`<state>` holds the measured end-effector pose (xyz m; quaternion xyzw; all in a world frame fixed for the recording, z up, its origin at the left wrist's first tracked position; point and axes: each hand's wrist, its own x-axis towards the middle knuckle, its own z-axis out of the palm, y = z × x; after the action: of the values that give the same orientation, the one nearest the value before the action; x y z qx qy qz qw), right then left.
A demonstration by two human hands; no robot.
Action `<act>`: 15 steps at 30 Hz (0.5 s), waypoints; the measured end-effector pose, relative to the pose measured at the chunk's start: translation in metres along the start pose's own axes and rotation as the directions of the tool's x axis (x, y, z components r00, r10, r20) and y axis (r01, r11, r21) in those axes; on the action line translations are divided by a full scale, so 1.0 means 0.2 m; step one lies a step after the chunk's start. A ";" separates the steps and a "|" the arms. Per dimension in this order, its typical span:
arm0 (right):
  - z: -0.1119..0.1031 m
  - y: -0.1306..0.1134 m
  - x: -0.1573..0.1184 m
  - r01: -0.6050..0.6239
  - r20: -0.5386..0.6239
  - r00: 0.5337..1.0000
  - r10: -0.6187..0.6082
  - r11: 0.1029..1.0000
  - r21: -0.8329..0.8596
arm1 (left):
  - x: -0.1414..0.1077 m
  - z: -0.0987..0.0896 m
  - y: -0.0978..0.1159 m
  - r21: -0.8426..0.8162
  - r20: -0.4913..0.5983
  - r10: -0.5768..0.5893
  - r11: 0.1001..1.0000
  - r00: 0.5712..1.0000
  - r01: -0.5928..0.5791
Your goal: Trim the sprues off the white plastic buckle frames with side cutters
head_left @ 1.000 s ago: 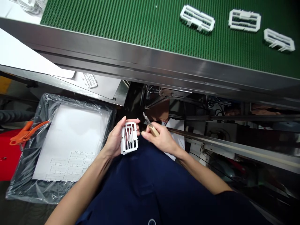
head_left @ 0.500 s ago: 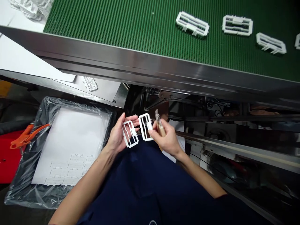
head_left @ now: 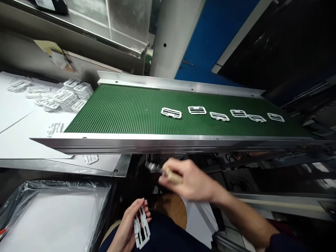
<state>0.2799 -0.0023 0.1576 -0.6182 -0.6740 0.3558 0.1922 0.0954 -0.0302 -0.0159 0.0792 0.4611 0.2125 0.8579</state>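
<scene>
My left hand is low in the head view, its fingers closed on white plastic frames held upright and tilted. They overlap, so I cannot tell exactly how many there are. My right hand, blurred by motion, is wrapped round a tan-handled knife whose shiny end points left. It is in front of the conveyor's near metal side and apart from my left hand. On the green conveyor belt lie several similar white frames, the closest one near the belt's middle.
Stacks of white frames stand on the paper-covered table to the left. Below it is a plastic-lined bin with white sheet inside. The conveyor's metal side rail runs across in front of me.
My view has tilted upward, showing more of the conveyor. The right hand has let go of its white frame and moved away with the knife. My left hand has closed round the frames.
</scene>
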 end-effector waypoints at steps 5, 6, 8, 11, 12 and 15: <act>-0.53 0.05 0.40 -0.153 -0.409 0.910 -0.062 0.868 -0.473 | 0.01 0.00 0.02 0.018 0.110 0.079 0.997 0.991 -0.082; -0.59 0.10 0.48 -0.231 -0.404 0.915 -0.006 0.812 -0.535 | 0.00 -0.01 0.04 -0.022 0.108 0.099 0.995 0.989 -0.097; -0.66 0.20 0.61 -0.294 -0.315 0.942 0.115 0.737 -0.608 | -0.03 -0.05 0.08 -0.102 0.060 0.129 0.987 0.990 -0.123; -0.67 0.30 0.68 -0.279 -0.236 0.958 0.161 0.705 -0.652 | -0.09 -0.12 0.08 -0.122 -0.023 0.113 0.986 0.993 -0.115; -0.67 0.32 0.69 -0.266 -0.240 0.961 0.137 0.696 -0.666 | -0.11 -0.14 0.07 -0.109 -0.026 0.097 0.989 0.995 -0.100; -0.65 0.30 0.66 -0.249 -0.284 0.957 0.061 0.676 -0.694 | -0.13 -0.17 0.02 -0.092 0.031 0.096 0.991 0.995 -0.093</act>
<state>0.3919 0.1563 0.1781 -0.7367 -0.6760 0.0004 -0.0184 0.0531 -0.0405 -0.0135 0.0657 0.4316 0.2720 0.8576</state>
